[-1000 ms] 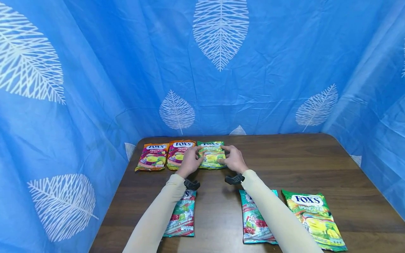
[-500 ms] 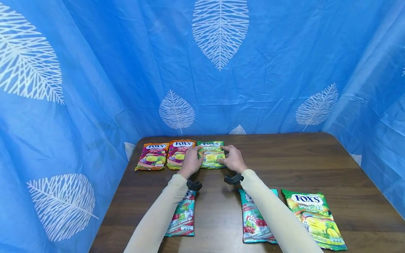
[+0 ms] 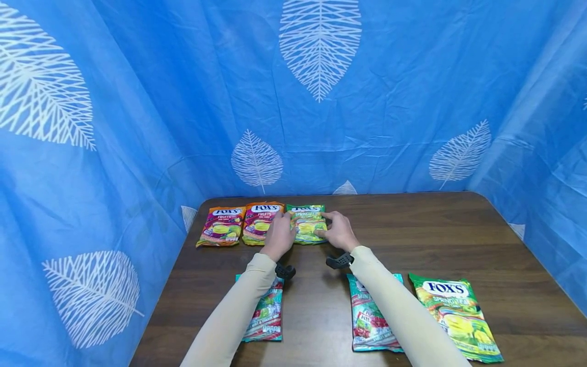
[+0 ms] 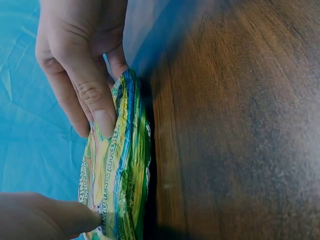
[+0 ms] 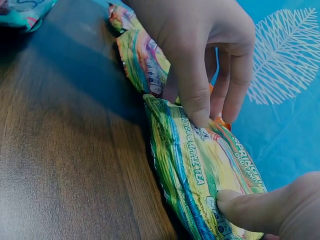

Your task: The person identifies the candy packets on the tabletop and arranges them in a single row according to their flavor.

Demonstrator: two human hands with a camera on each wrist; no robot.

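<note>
A green Spring Tea candy bag (image 3: 308,220) lies at the back of the table, between my two hands. My left hand (image 3: 278,237) holds its left side, with the thumb (image 5: 195,107) on the printed face. From the other side, my right hand (image 3: 339,232) grips the right edge, its thumb (image 4: 102,117) lying on top of the bag and its other fingers toward the back. Close on the left, partly behind my left hand, is an orange and purple Fruits candy bag (image 3: 257,224). A second Fruits bag (image 3: 221,227) lies beside that one.
Nearer the front lie a teal candy bag (image 3: 270,316) under my left forearm, another teal bag (image 3: 367,321) partly under the right forearm, and a larger green Spring Tea bag (image 3: 458,318). A blue leaf-print curtain (image 3: 390,102) surrounds the wooden table (image 3: 412,234).
My left hand and wrist have shifted slightly to the right and turned a little at the green bag's left edge. The right hand and the bags stay nearly in place.
</note>
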